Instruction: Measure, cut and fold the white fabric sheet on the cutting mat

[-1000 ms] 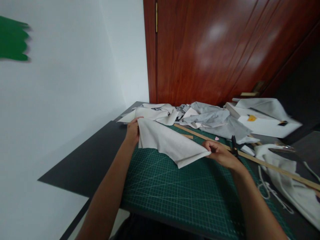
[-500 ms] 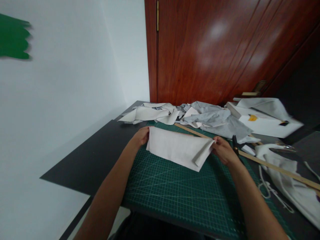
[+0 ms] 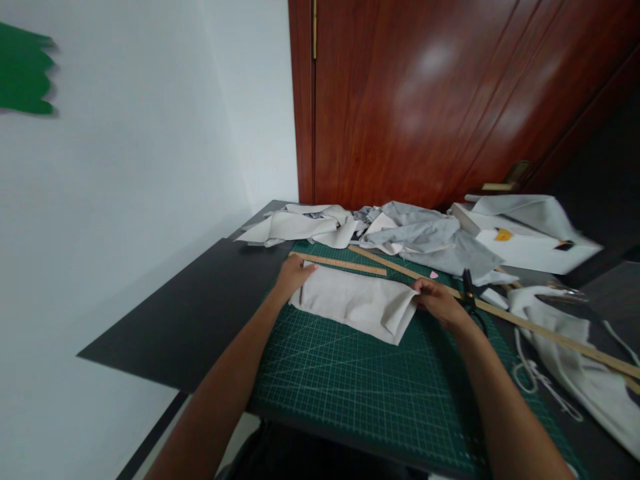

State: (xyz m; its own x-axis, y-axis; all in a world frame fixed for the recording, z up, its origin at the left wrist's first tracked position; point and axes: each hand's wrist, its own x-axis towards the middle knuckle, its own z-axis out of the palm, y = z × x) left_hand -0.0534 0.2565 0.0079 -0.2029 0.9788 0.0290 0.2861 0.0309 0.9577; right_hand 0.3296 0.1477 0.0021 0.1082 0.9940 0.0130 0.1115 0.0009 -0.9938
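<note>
- Now the folded cloth (image 3: 357,302) lies flat on the cutting mat (image 3: 360,380); half a second ago both hands held it raised off the mat, its right end standing up in an open fold.
- Since then the left hand (image 3: 295,273) has come down onto the cloth's left end, fingers closed over the edge and pressing it to the mat.
- Likewise the right hand (image 3: 436,301) has lowered and pinches the cloth's right end, where the layers bunch into a soft crease.
- With the cloth down, a short wooden ruler (image 3: 337,263) shows just beyond its far edge, which the raised cloth partly hid before.
- Pale grey-white and matt, the cloth looks woven and forms a long, roughly rectangular strip, doubled over.
- Dark green, the mat is smooth and printed with a fine pale grid and diagonal lines, and it sits on a black table (image 3: 195,300).
- Running slantwise from the mat's far side off to the right, a long wooden stick (image 3: 525,325) is thin and straight.
- Just right of the right hand lie black-handled scissors (image 3: 469,293), across the stick.
- Crumpled grey and white fabric scraps (image 3: 400,233) are heaped at the far end, before a glossy reddish wooden door (image 3: 425,93).
</note>
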